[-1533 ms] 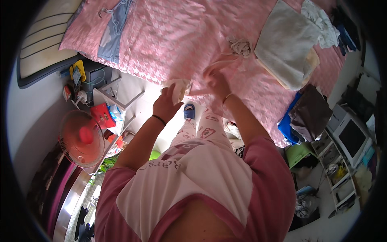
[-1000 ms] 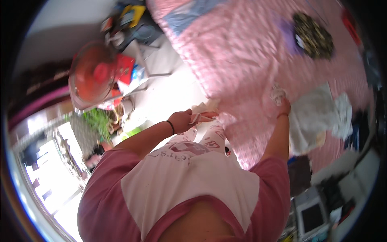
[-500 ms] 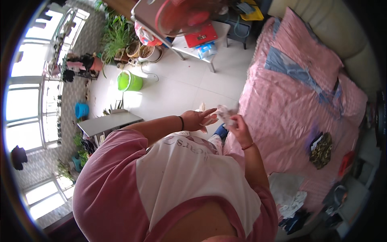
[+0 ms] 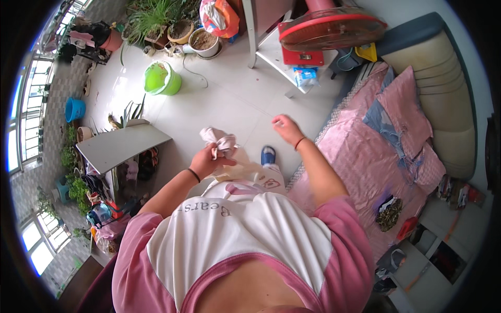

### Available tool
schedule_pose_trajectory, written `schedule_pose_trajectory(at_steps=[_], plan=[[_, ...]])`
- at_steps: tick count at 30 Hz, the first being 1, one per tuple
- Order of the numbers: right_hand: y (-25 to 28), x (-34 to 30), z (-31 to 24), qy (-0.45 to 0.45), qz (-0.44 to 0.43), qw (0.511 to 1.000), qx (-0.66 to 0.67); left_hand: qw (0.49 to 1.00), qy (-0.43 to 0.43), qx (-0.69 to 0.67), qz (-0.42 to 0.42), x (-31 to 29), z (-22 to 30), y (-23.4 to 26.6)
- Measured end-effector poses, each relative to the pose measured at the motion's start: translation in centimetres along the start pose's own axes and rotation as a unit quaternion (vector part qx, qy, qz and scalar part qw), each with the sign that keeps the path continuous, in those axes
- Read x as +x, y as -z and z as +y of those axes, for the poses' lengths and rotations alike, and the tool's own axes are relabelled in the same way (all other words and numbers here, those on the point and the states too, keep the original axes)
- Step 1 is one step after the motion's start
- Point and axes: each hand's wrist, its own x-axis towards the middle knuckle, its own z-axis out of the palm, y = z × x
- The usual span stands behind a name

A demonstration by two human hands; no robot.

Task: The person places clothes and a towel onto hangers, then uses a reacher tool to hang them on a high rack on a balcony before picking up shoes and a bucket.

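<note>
My left hand (image 4: 205, 163) is closed on a crumpled whitish-pink cloth (image 4: 219, 140), which bunches up above the fingers. Just below and to the right of that hand, a pale cream cloth or bag (image 4: 243, 169) hangs in front of my shirt; whether the hand also grips it is unclear. Off to the right, over the floor beside the bed, my right hand (image 4: 287, 130) is raised apart from the cloth. Its fingers are loosely curled, and nothing shows in them.
A bed with pink bedding (image 4: 339, 156) lies to my right. Ahead are a green bucket (image 4: 163, 79), potted plants (image 4: 156, 23), and a white table (image 4: 279, 57) with a red fan (image 4: 331, 30). A grey-topped low table (image 4: 122, 145) stands at left. My slippered foot (image 4: 268, 155) is on the tiles.
The crumpled cloth has passed from my right hand to my left, which has moved left with it. My right hand has drawn away, up and left. The view has shifted away from the bed.
</note>
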Motion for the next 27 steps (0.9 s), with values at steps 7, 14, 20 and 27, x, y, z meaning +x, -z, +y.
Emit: schedule_pose_trajectory(at_steps=[7,14,20,27], plan=[[4.9,16.4,8.7,-0.066,0.090,0.954,-0.277,0.990,0.088,-0.007,0.107,0.1,-10.0,1.5],[8.1,29.5,15.7,-0.260,0.051,0.919,-0.294,0.957,0.250,0.011,0.148,-2.2,-12.9,1.7],[9.0,31.7,23.6,-0.163,0.078,0.925,-0.333,0.932,0.338,-0.047,0.120,-2.0,-13.2,0.4],[10.1,32.5,30.6,-0.063,0.056,0.929,-0.361,0.921,0.375,-0.044,0.097,-0.7,-7.9,2.8]])
